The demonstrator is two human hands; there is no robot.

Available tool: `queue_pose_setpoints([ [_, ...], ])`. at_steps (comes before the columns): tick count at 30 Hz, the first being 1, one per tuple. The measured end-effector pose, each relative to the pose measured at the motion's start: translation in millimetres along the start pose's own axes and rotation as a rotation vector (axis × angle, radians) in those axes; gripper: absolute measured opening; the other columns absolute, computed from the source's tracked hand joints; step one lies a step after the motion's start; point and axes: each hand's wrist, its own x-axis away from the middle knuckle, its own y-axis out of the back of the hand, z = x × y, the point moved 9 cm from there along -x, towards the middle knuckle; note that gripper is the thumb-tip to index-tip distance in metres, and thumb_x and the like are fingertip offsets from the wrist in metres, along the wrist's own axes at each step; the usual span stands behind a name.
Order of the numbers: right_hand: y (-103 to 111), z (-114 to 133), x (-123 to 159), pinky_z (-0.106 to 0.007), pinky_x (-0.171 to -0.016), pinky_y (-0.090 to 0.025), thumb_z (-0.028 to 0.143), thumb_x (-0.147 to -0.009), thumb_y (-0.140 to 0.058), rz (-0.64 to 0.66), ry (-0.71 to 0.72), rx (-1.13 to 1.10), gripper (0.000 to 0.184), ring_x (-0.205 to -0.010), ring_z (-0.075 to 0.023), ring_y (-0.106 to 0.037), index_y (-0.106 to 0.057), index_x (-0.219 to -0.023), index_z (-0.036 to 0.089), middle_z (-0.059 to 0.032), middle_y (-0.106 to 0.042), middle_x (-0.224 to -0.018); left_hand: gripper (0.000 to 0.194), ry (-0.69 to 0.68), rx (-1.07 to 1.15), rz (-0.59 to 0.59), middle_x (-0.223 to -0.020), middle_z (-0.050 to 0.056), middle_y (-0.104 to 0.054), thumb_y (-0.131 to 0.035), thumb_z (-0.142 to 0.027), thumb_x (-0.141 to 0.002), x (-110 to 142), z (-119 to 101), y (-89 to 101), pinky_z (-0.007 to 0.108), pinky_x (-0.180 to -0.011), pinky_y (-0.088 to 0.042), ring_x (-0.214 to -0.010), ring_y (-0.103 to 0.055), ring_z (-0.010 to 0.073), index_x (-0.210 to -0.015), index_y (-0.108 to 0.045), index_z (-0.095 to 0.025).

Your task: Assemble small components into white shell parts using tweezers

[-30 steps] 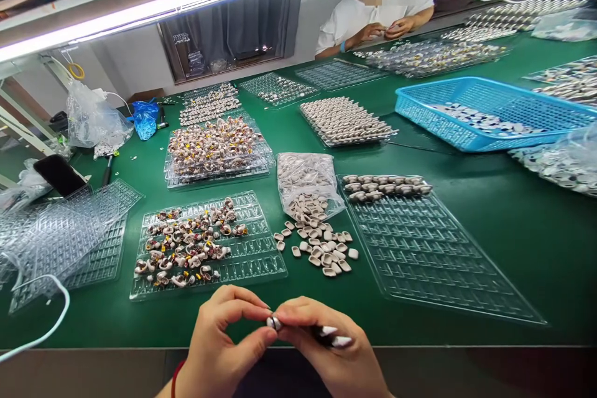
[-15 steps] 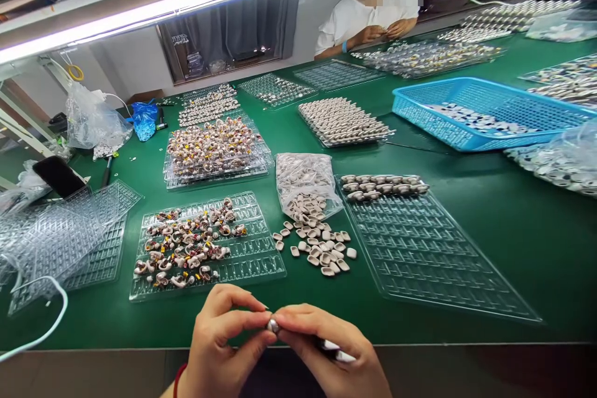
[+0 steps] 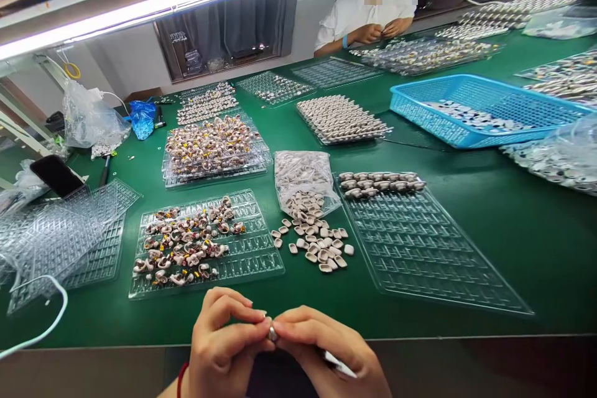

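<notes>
Above the table's front edge, my left hand (image 3: 226,341) and my right hand (image 3: 324,348) meet fingertip to fingertip. Both are closed in a pinch on a small, shiny, light-grey rounded part (image 3: 272,333), mostly covered by the fingers. A slim white-and-dark item (image 3: 339,363) is tucked in my right palm; its kind is unclear. Beyond the hands lie loose beige shells (image 3: 325,255), spilling from a clear plastic bag (image 3: 302,174). A clear tray (image 3: 252,264) of small wired parts (image 3: 186,242) is at the left. Another clear tray (image 3: 433,249) bears rows of beige parts (image 3: 380,184) at its far end.
A stack of filled trays (image 3: 209,146) and a tray of beige pieces (image 3: 342,118) stand farther back. A blue basket (image 3: 466,130) is at the right. Empty trays (image 3: 69,242), a phone (image 3: 56,174) and a white cable (image 3: 58,305) lie left. Across the table sits a person (image 3: 368,18).
The small part has turned between my fingertips and shows less now. My left fingers have curled in, and my right hand has rotated, hiding more of the item in its palm.
</notes>
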Motion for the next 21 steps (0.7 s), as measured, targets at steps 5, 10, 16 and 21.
queue_pose_setpoints([
  [5, 0.3, -7.0, 0.9, -0.021, -0.059, -0.057, -0.001, -0.081, -0.063, -0.034, -0.05, -0.05, 0.026, -0.064, -0.0157, -0.069, -0.072, -0.086, 0.023, -0.0032, -0.072, -0.075, 0.009, 0.046, 0.039, -0.04, -0.077, 0.005, -0.067, -0.067, -0.014, -0.085, 6.8, 8.4, -1.5, 0.029, -0.072, -0.054, -0.081, -0.06, 0.0186, -0.089, -0.074, -0.019],
  [10, 6.0, -23.6, -2.9, -0.021, -0.06, -0.057, 0.013, -0.085, -0.067, -0.077, -0.201, -0.214, 0.015, -0.064, -0.0153, -0.069, -0.072, -0.083, 0.026, -0.0007, -0.073, -0.074, 0.027, 0.429, 0.319, 0.015, -0.093, 0.007, -0.07, -0.069, -0.043, -0.082, 12.6, 49.6, -13.1, 0.029, -0.075, -0.053, -0.085, -0.064, 0.0193, -0.101, -0.076, -0.026],
  [16, 12.6, -25.2, -17.3, -0.021, -0.064, -0.056, 0.016, -0.087, -0.064, 0.025, -0.213, -0.151, 0.012, -0.068, -0.0149, -0.068, -0.073, -0.086, 0.025, -0.0011, -0.071, -0.077, 0.036, 1.006, 0.835, 0.139, -0.07, 0.004, -0.071, -0.077, -0.046, -0.073, 34.6, 81.8, -49.6, 0.025, -0.062, -0.052, -0.061, -0.063, 0.0138, -0.093, -0.076, -0.016],
  [21, 12.1, -26.2, -23.0, -0.021, -0.065, -0.055, 0.009, -0.085, -0.062, 0.066, -0.165, 0.002, 0.017, -0.07, -0.0149, -0.068, -0.071, -0.088, 0.023, -0.0014, -0.071, -0.078, 0.016, 0.858, 0.633, 0.007, -0.072, 0.002, -0.068, -0.084, -0.025, -0.066, 23.3, 72.7, -29.5, 0.02, -0.059, -0.05, -0.064, -0.063, 0.0133, -0.076, -0.075, -0.017],
])
